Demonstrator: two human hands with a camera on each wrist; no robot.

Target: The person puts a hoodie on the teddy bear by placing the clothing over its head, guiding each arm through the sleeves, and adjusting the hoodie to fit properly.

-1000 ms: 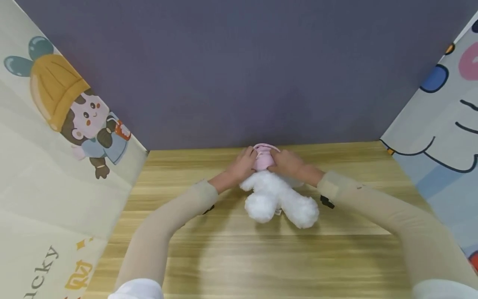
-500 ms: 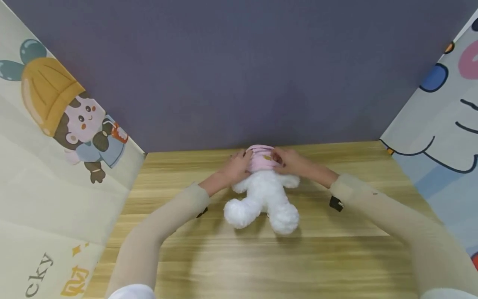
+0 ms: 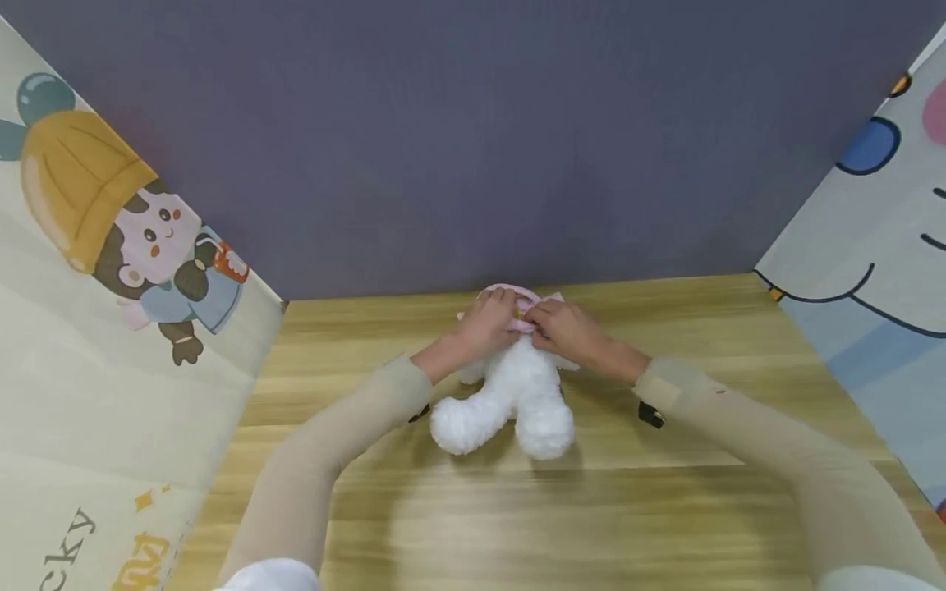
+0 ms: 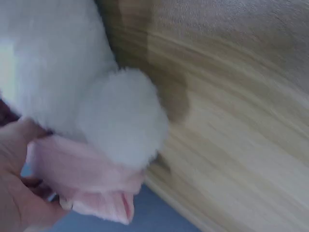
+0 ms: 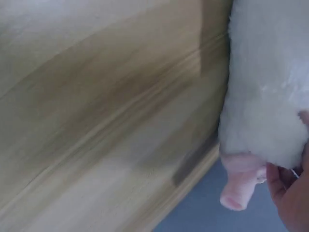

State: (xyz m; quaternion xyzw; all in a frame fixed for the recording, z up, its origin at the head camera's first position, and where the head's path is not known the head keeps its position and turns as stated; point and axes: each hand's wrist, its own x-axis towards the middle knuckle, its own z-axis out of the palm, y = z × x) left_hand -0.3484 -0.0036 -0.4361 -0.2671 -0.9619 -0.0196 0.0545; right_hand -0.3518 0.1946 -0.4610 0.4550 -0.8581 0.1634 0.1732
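A fluffy white plush toy [image 3: 517, 386] lies on the wooden table with its legs toward me. Around its far end sits a small pink garment [image 4: 82, 169], bunched, with a sleeve-like flap showing in both wrist views. My left hand [image 3: 484, 324] grips the pink cloth from the left, fingers curled over its edge. From the right, my right hand [image 3: 572, 332] pinches the same cloth close to the left one. The hands hide most of the garment and the toy's head. In the right wrist view only part of the right hand [image 5: 294, 193] shows, against the white fur.
The wooden tabletop [image 3: 473, 525] stretches toward me. A dark grey panel [image 3: 473, 148] rises right behind the toy. Printed side panels stand at the left [image 3: 89, 410] and right [image 3: 872, 271].
The toy's legs have swung left since a second ago. My hands spread apart on the pink garment half a second ago and are now close together again, the cloth more bunched between them.
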